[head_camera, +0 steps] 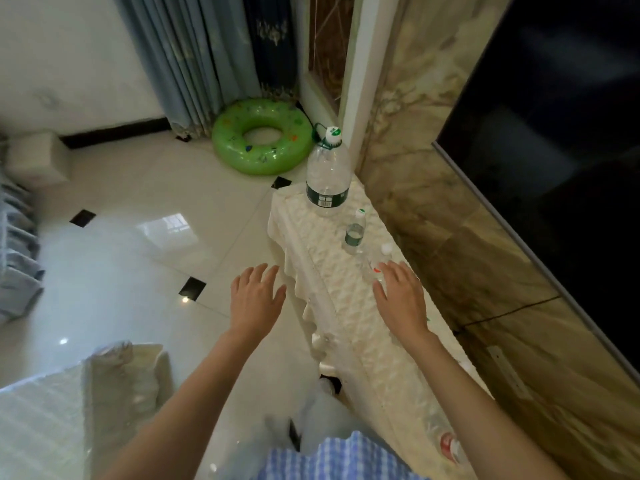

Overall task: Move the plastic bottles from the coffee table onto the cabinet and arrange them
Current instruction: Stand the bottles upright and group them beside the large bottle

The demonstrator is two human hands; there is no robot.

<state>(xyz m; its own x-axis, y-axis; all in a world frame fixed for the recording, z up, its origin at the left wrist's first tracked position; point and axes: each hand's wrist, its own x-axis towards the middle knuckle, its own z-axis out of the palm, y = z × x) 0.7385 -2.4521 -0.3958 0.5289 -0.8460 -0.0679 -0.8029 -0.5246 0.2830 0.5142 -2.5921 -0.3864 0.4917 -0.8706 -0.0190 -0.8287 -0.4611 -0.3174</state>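
Observation:
A long cabinet [332,271] with a cream textured cover runs along the marble wall. A large clear bottle [327,174] with a green label and white cap stands at its far end. A small clear bottle [355,232] stands nearer. Just past my right fingertips are two more small clear bottles with white caps [385,250], one partly hidden by the hand. Another bottle with a red label [448,445] lies on the cabinet near my right forearm. My right hand [401,296] hovers open over the cabinet. My left hand [258,296] is open above the floor, left of the cabinet.
A green swim ring [261,147] lies on the tiled floor by blue curtains [194,64]. A dark screen [554,133] hangs on the marble wall at right. A covered table corner [69,410] is at lower left.

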